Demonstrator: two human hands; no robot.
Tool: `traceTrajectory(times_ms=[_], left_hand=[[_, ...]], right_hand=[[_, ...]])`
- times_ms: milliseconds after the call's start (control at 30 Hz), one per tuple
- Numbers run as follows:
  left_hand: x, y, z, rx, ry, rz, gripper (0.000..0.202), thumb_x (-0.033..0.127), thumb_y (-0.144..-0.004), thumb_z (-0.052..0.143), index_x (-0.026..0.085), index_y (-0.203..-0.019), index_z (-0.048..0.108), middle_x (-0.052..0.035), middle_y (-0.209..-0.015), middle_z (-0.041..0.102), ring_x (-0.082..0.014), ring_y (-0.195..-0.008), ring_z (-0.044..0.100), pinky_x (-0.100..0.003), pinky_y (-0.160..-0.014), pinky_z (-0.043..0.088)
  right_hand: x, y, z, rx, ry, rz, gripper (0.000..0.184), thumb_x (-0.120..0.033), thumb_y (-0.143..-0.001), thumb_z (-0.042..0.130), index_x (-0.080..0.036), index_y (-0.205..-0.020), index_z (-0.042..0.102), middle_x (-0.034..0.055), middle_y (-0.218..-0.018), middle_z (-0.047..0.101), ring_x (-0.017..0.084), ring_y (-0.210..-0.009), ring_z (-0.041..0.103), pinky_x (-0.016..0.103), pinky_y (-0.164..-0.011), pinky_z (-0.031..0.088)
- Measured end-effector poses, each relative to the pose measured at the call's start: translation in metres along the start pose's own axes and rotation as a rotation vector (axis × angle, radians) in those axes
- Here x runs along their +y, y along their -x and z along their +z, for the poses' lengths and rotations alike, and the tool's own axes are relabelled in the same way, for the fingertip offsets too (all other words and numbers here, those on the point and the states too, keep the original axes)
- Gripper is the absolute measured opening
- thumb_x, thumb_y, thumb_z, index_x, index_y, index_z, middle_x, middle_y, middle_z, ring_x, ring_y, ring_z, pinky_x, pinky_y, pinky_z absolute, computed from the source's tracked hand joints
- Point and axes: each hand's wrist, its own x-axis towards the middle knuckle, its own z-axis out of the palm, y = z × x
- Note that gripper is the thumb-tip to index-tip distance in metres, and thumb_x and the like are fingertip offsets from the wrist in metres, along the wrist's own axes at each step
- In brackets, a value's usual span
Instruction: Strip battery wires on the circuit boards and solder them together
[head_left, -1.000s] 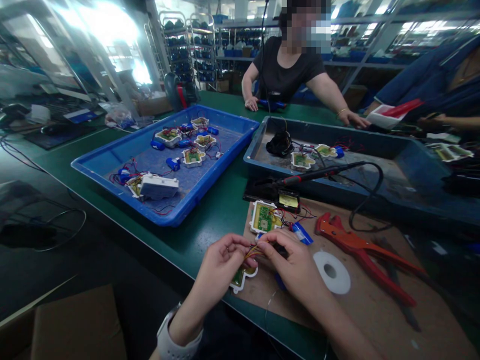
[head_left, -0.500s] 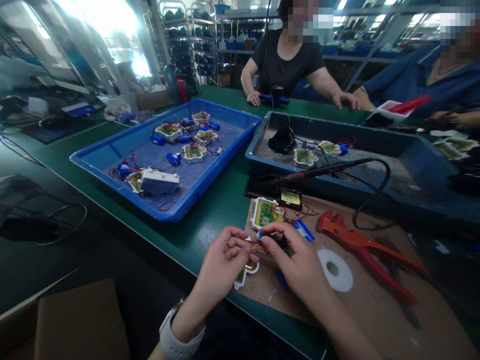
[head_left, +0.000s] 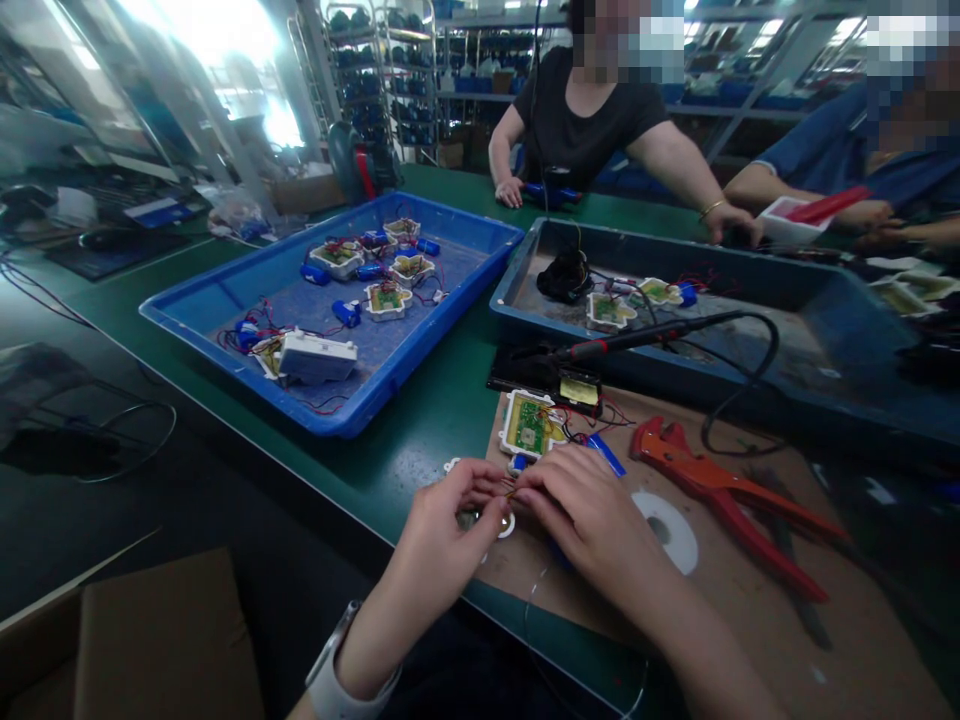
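My left hand point(head_left: 447, 522) is closed, thumb and fingertips pinched on thin wires point(head_left: 511, 492). My right hand point(head_left: 589, 515) meets it from the other side, its fingertips pinching the same wires. Beneath my left hand lies a white-framed circuit board point(head_left: 505, 524), mostly hidden by the fingers. Just beyond my fingertips is a small blue-and-white part point(head_left: 518, 463). Behind it, a second circuit board in a white housing point(head_left: 528, 428) rests on the brown board, with red and black wires running to a blue cylindrical battery point(head_left: 606, 455).
Orange-handled cutters point(head_left: 720, 490) and a white tape roll point(head_left: 667, 532) lie right on brown cardboard point(head_left: 757, 600). A soldering iron point(head_left: 615, 343) crosses before the grey-blue tray point(head_left: 810, 360). A blue tray point(head_left: 420, 365) stands left. A co-worker's hand point(head_left: 731, 222) reaches over the far edge.
My right fingertips have left the small blue part and moved down to the wires, beside my left fingertips. Across the table, a co-worker's hand has shifted right toward a white box.
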Motion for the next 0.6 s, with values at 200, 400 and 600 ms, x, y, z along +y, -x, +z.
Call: traceTrajectory(times_ms=[200,400,600], left_hand=[[-0.002,0.003,-0.001,0.028,-0.311,0.118,0.012,0.023,-0.086,0.058,0.021,-0.085,0.069,-0.0038,-0.087,0.073,-0.0189,-0.083,0.065,-0.030,-0.077,0.047],[0.000,0.002,0.002,-0.146,-0.404,0.156,0.014,0.021,-0.086,0.055,0.020,-0.081,0.068,-0.0042,-0.085,0.070,-0.0208,-0.084,0.061,-0.033,-0.078,0.042],[0.001,-0.002,0.003,-0.089,-0.375,0.124,0.015,0.020,-0.083,0.054,0.019,-0.073,0.064,-0.0027,-0.073,0.065,-0.0183,-0.073,0.058,-0.029,-0.069,0.041]], right_hand=[[0.000,0.002,-0.003,-0.063,-0.054,0.051,0.024,-0.027,-0.098,0.036,-0.021,-0.084,0.055,0.0049,-0.083,0.061,0.021,-0.080,0.053,0.036,-0.073,0.041],[0.004,0.008,-0.017,-0.305,-0.131,0.075,0.020,-0.027,-0.097,0.041,-0.022,-0.086,0.057,0.0043,-0.088,0.060,0.021,-0.087,0.053,0.039,-0.084,0.042],[0.004,0.010,-0.031,-0.182,-0.230,0.165,0.018,-0.030,-0.096,0.045,-0.023,-0.094,0.061,0.0042,-0.097,0.062,0.021,-0.095,0.057,0.038,-0.086,0.046]])
